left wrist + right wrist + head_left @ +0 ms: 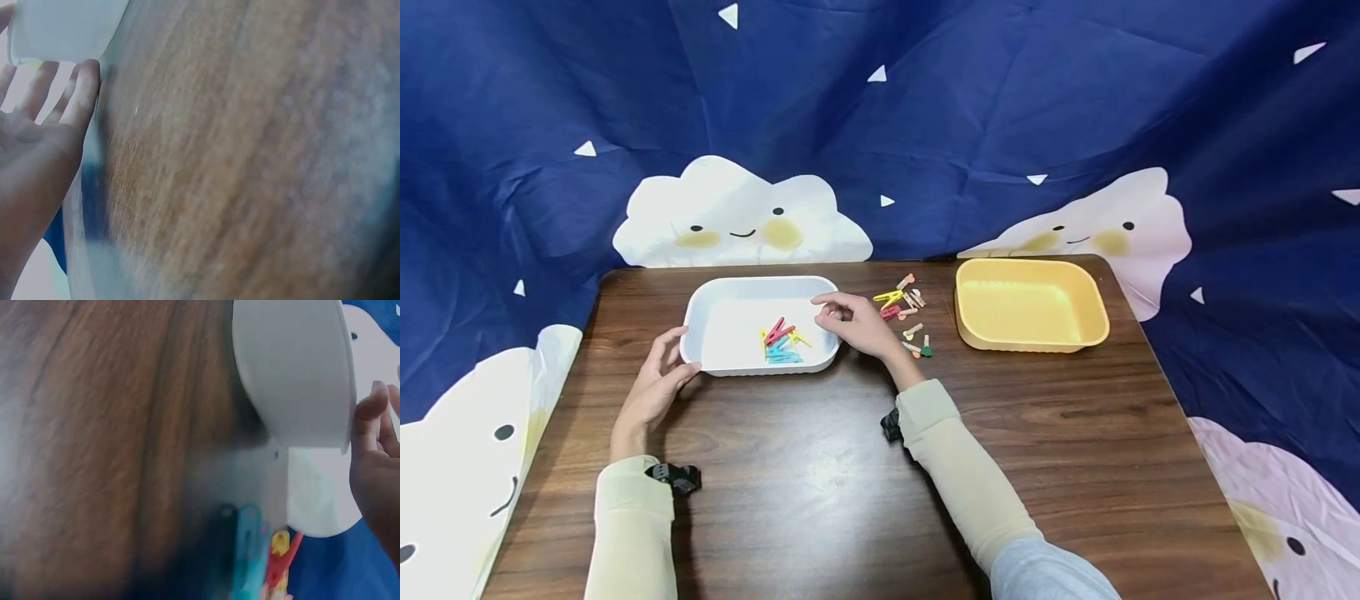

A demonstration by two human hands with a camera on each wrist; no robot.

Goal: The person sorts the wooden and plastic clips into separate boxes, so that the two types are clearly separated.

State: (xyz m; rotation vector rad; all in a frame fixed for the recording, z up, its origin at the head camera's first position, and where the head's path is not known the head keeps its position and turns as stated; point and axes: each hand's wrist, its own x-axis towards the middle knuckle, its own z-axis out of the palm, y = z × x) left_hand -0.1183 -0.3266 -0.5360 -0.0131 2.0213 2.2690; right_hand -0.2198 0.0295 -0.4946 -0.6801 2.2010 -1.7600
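Observation:
A white plastic basin (752,287) stands at the back left of the table, with red, yellow and blue clothespins (779,335) inside. My left hand (657,379) rests against its near left corner, thumb at the front rim and extended fingers along the end wall; in the left wrist view those fingers (87,94) look fairly straight. Over the right rim reaches my right hand (859,323), thumb and index apart above the basin's inside. Nothing shows between them. In the right wrist view, the fingers (374,412) are partly hidden behind the basin wall (300,375).
Right of the basin lies a loose group of clothespins (891,312), some plastic, others small and wooden with coloured ornaments. A yellow basin (1032,344) stands at the back right. Behind the wooden table (820,500) hangs a blue cloth (925,108) with clouds.

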